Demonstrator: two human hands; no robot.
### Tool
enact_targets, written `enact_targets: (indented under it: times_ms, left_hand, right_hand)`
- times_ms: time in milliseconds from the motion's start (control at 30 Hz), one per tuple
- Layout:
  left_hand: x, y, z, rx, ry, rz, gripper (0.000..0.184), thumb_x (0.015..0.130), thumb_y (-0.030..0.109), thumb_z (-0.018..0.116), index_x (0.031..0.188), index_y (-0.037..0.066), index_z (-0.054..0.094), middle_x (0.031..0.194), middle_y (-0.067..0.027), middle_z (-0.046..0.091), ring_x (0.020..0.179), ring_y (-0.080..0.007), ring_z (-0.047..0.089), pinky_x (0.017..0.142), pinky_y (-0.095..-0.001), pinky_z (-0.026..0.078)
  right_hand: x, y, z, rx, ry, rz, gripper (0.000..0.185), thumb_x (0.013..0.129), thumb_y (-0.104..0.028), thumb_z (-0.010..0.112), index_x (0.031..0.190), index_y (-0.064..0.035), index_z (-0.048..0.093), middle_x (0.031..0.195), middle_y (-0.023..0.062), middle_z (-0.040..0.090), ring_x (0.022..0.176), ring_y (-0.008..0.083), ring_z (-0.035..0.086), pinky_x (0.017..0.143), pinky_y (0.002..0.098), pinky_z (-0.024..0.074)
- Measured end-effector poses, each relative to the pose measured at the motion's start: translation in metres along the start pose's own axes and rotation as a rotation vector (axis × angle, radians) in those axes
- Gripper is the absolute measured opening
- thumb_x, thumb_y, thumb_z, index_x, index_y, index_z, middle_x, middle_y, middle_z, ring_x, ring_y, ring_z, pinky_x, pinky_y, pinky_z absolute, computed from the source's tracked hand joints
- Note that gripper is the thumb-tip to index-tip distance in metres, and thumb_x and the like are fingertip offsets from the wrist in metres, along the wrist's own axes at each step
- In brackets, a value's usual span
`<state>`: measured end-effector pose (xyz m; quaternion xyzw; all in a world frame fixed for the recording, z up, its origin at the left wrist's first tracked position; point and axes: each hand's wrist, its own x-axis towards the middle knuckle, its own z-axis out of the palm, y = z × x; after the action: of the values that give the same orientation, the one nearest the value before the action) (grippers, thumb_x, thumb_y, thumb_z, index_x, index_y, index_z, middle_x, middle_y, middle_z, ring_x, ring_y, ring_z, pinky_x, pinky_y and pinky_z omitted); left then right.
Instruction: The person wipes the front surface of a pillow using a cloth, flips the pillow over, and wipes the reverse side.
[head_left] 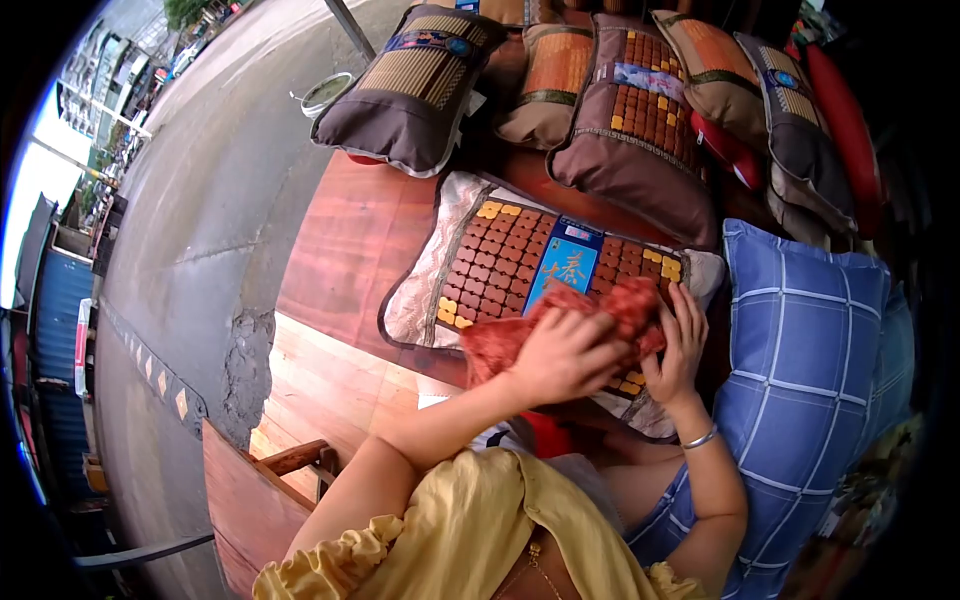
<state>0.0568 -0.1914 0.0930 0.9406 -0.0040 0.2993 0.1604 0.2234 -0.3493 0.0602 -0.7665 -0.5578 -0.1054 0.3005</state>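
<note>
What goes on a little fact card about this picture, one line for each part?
Left hand: bent over a crumpled red cloth
Right hand: at the cloth's edge, grip unclear
Right wrist: shiny silver-coloured bangle
Under the cloth: pale-edged pillow covered in small brown and yellow tiles
Label on that pillow: bright blue, gold writing
Right side: plump blue pillow with white grid lines
Farther back: more pillows, some patterned

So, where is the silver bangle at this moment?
In the head view, the silver bangle is around the person's right wrist, just below the right hand, with the blue checked pillow next to it on the right side.
</note>
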Motion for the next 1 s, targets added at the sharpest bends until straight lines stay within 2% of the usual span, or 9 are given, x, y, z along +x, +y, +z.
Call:
enact_targets:
  times_ms: [167, 267, 400, 533, 667, 733, 867, 933, 1000]
  left_hand:
    - [0.011, -0.003, 0.002, 0.033, 0.002, -0.047, 0.037, 0.074, 0.025, 0.073, 0.110, 0.023, 0.068, 0.116, -0.0074, 0.058, 0.096, -0.0256, 0.057, 0.082, -0.0399, 0.044]
    - [0.010, -0.043, -0.020, 0.089, 0.034, -0.200, 0.030, 0.074, 0.017, 0.075, 0.103, 0.019, 0.071, 0.114, -0.0089, 0.059, 0.097, -0.0289, 0.060, 0.081, -0.0418, 0.047]
    - [-0.013, -0.108, -0.051, 0.071, 0.169, -0.554, 0.025, 0.083, 0.014, 0.070, 0.108, 0.010, 0.070, 0.113, -0.0158, 0.057, 0.098, -0.0341, 0.059, 0.088, -0.0420, 0.050]
    - [-0.051, -0.164, -0.057, 0.007, 0.243, -0.801, 0.028, 0.088, 0.018, 0.065, 0.115, 0.011, 0.068, 0.117, -0.0177, 0.055, 0.102, -0.0356, 0.061, 0.088, -0.0398, 0.051]
    - [-0.052, -0.140, -0.051, 0.107, 0.260, -0.668, 0.027, 0.086, 0.016, 0.065, 0.113, 0.011, 0.069, 0.118, -0.0200, 0.054, 0.108, -0.0376, 0.057, 0.094, -0.0422, 0.048]
    - [-0.039, -0.109, -0.051, 0.143, 0.238, -0.615, 0.025, 0.082, 0.015, 0.067, 0.106, 0.010, 0.070, 0.118, -0.0189, 0.056, 0.105, -0.0381, 0.058, 0.093, -0.0448, 0.047]
    - [-0.022, -0.060, -0.032, 0.123, 0.128, -0.284, 0.027, 0.076, 0.016, 0.071, 0.103, 0.015, 0.070, 0.114, -0.0111, 0.058, 0.099, -0.0306, 0.058, 0.081, -0.0429, 0.046]
    - [-0.011, -0.027, -0.017, 0.080, 0.002, -0.208, 0.031, 0.073, 0.020, 0.073, 0.104, 0.019, 0.070, 0.112, -0.0077, 0.058, 0.096, -0.0258, 0.056, 0.078, -0.0400, 0.043]
    - [-0.002, -0.004, 0.000, 0.071, 0.040, -0.099, 0.031, 0.072, 0.022, 0.075, 0.102, 0.021, 0.071, 0.110, -0.0064, 0.058, 0.090, -0.0235, 0.056, 0.075, -0.0371, 0.042]
  right_hand:
    - [0.002, 0.000, -0.001, 0.010, -0.007, 0.016, 0.056, 0.098, -0.040, 0.041, 0.139, -0.0030, 0.051, 0.149, 0.0201, 0.043, 0.140, 0.0388, 0.037, 0.114, 0.0528, 0.0242]
    - [0.001, -0.001, -0.003, 0.002, -0.022, 0.012, 0.056, 0.099, -0.040, 0.041, 0.140, -0.0017, 0.050, 0.149, 0.0207, 0.043, 0.140, 0.0389, 0.036, 0.114, 0.0509, 0.0244]
    - [0.001, -0.002, -0.002, 0.006, 0.003, 0.016, 0.053, 0.098, -0.036, 0.042, 0.140, -0.0048, 0.051, 0.149, 0.0194, 0.043, 0.140, 0.0371, 0.037, 0.114, 0.0520, 0.0237]
    - [-0.001, -0.001, -0.001, 0.005, -0.004, 0.018, 0.053, 0.098, -0.036, 0.042, 0.140, -0.0053, 0.051, 0.149, 0.0193, 0.043, 0.140, 0.0371, 0.037, 0.114, 0.0519, 0.0235]
    - [0.001, -0.001, -0.002, 0.000, -0.010, 0.019, 0.053, 0.097, -0.036, 0.044, 0.140, -0.0055, 0.052, 0.149, 0.0194, 0.043, 0.140, 0.0372, 0.037, 0.114, 0.0522, 0.0239]
    - [0.001, -0.002, -0.003, 0.003, -0.012, 0.018, 0.053, 0.097, -0.036, 0.044, 0.140, -0.0054, 0.052, 0.149, 0.0195, 0.043, 0.140, 0.0373, 0.037, 0.114, 0.0523, 0.0239]
    - [0.000, -0.001, 0.000, 0.003, -0.010, 0.019, 0.054, 0.096, -0.035, 0.045, 0.139, -0.0047, 0.052, 0.148, 0.0202, 0.044, 0.140, 0.0378, 0.037, 0.114, 0.0525, 0.0242]
    - [0.001, -0.002, -0.002, 0.006, -0.016, 0.015, 0.054, 0.095, -0.035, 0.045, 0.139, -0.0038, 0.052, 0.148, 0.0205, 0.044, 0.140, 0.0382, 0.037, 0.114, 0.0527, 0.0244]
    - [0.003, -0.001, -0.003, 0.005, -0.019, 0.013, 0.054, 0.095, -0.036, 0.046, 0.138, -0.0028, 0.052, 0.148, 0.0208, 0.044, 0.140, 0.0386, 0.038, 0.114, 0.0528, 0.0246]
